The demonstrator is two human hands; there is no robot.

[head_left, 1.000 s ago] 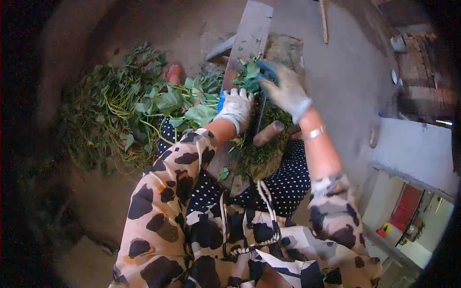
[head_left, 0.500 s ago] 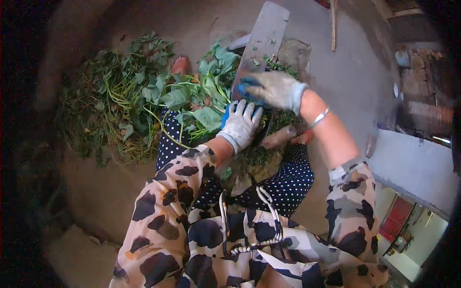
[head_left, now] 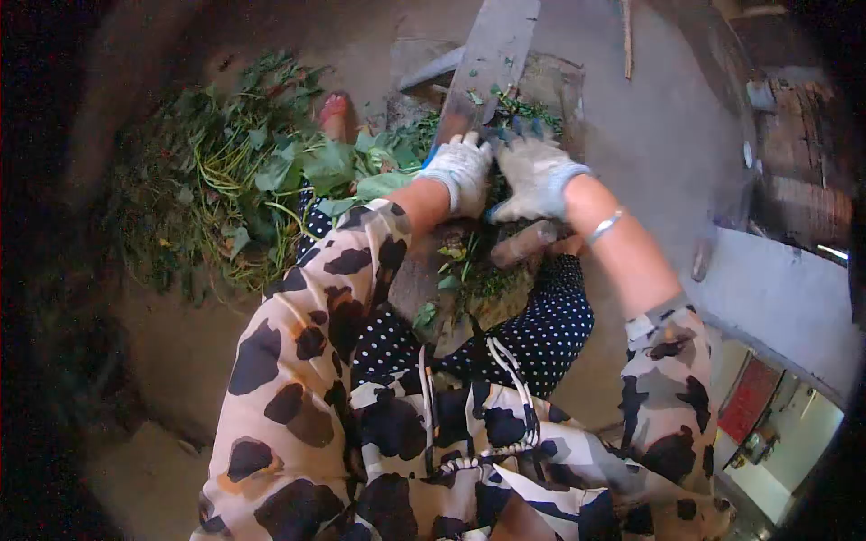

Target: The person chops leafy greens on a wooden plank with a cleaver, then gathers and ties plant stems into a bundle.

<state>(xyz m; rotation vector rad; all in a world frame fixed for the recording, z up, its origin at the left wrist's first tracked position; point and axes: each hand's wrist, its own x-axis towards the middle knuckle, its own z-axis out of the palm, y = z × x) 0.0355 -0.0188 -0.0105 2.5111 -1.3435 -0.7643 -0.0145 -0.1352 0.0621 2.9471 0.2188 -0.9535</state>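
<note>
My left hand (head_left: 460,171), in a white and blue glove, presses on leafy stems (head_left: 383,171) over the wooden board (head_left: 496,45); its fingers are curled and what lies under the palm is hidden. Just right of it is my right hand (head_left: 532,173), gloved too, with fingers spread over the chopped greens (head_left: 532,113). Below my right hand a thick wooden handle (head_left: 525,243) points down and left; its other end is covered. Loose leaf bits lie on the board.
A large heap of leafy vines (head_left: 216,171) spreads on the floor at the left. My bare foot (head_left: 334,113) is beside it. A thin stick (head_left: 627,41) lies at the upper right, and a pale slab (head_left: 767,298) stands at the right.
My right hand has moved down from above the stems to the right side of my left hand, and its fingers have spread. My left hand has shifted slightly up.
</note>
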